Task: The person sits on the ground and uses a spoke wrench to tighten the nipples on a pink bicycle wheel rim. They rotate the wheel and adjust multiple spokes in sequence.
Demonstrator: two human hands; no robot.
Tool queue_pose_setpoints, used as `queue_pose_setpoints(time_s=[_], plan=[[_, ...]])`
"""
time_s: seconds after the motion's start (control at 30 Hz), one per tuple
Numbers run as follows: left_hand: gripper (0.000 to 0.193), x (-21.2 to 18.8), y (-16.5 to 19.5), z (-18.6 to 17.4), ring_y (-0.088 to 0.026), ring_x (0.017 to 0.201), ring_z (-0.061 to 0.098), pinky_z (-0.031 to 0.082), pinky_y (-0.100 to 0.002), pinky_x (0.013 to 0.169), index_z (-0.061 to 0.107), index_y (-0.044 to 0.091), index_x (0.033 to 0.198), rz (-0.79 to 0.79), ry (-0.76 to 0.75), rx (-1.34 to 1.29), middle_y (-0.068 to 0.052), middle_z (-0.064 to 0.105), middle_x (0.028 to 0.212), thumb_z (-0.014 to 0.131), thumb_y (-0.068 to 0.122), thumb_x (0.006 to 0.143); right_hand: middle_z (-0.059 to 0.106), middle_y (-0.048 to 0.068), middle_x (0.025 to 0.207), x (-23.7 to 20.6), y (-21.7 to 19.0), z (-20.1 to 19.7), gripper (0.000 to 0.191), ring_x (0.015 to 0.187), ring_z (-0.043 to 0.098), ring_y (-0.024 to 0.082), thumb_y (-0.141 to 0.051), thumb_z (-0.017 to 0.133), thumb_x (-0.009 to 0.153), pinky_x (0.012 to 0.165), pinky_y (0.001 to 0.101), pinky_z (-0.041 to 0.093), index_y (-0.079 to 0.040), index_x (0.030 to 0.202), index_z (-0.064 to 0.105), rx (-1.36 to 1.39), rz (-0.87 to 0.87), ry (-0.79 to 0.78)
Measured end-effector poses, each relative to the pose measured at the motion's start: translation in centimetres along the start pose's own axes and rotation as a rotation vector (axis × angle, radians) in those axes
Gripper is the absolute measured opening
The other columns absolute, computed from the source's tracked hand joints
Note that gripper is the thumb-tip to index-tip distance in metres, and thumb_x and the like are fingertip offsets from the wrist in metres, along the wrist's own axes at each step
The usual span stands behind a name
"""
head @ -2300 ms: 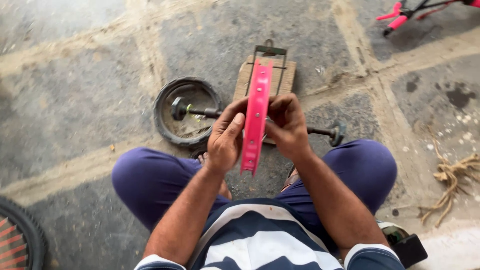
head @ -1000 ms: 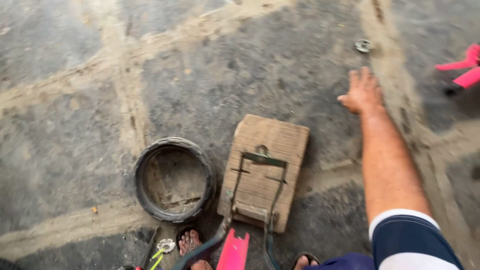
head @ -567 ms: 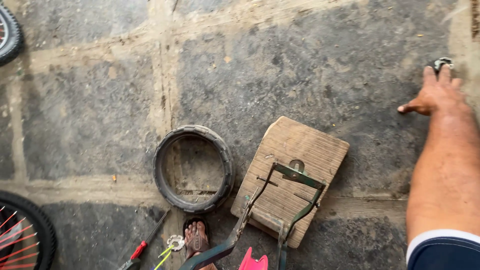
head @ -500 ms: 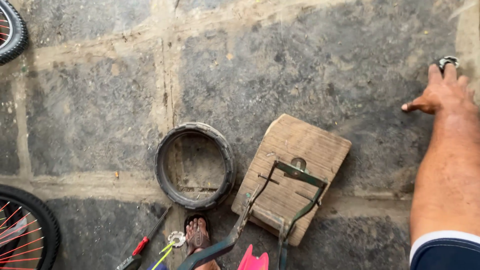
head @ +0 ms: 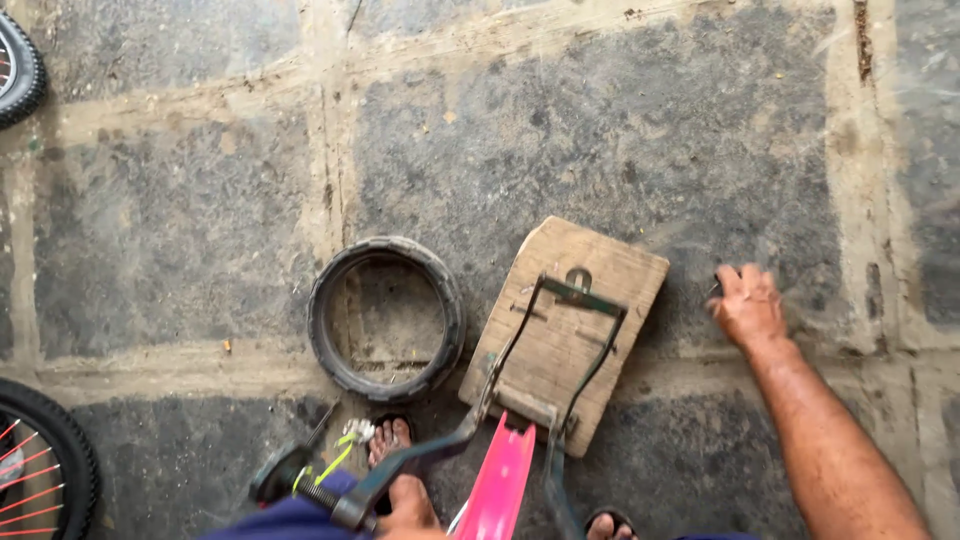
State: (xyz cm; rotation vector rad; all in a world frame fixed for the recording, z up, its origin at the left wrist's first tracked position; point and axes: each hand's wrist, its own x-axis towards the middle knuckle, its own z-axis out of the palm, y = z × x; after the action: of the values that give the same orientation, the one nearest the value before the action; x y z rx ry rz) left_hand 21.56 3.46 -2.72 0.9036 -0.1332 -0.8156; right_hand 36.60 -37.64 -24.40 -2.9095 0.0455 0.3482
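Observation:
My right hand [head: 748, 306] rests on the stone floor to the right of a wooden board [head: 600, 275], its fingers curled over a small dark part [head: 715, 289] that is mostly hidden. A grey metal fork frame [head: 560, 300] lies across the board. Its arms run down to a pink wheel rim [head: 500, 480] at the bottom edge. My left hand is out of view. My sandalled foot [head: 388, 440] sits under the frame's left arm.
A small black tyre [head: 385, 318] lies flat to the left of the board. An axle with a black knob [head: 278, 476] lies by my foot. A spoked bicycle wheel [head: 45, 470] is at the lower left, and another tyre [head: 18, 65] is at the top left.
My right arm has drawn back from its far reach, and the hand now lies curled beside the board. The view has dropped closer to the board, the tyre and the pink rim.

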Motion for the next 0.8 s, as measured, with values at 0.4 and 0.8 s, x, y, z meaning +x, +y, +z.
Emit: queue_pose_setpoints(time_s=[0.4,0.8], plan=[[0.052,-5.5,0.7,5.5,-0.018,0.105,0.064,0.052,-0.031,0.096,0.067,-0.004,0.121,0.166,0.061,0.045,-0.012,0.070,0.113,0.067,0.043,0.099,0.070,0.014,0.106,-27.8,1.4,-6.2,0.023,0.085,0.067,0.021,-0.017,0.076,0.096,0.075,0.0340,0.057,-0.005,0.111,0.063,1.510,0.434,0.177],[0.030,-12.7,2.0,13.0,-0.023,0.090,0.069,0.055,-0.037,0.083,0.072,0.000,0.110,0.422,0.433,1.129,-0.013,0.071,0.099,0.058,0.025,0.101,0.063,0.014,0.124,-40.4,-27.4,-17.1,0.032,0.111,0.069,0.022,-0.003,0.085,0.082,0.091,0.0337,0.063,-0.005,0.109,0.068,1.208,-0.417,0.587]])
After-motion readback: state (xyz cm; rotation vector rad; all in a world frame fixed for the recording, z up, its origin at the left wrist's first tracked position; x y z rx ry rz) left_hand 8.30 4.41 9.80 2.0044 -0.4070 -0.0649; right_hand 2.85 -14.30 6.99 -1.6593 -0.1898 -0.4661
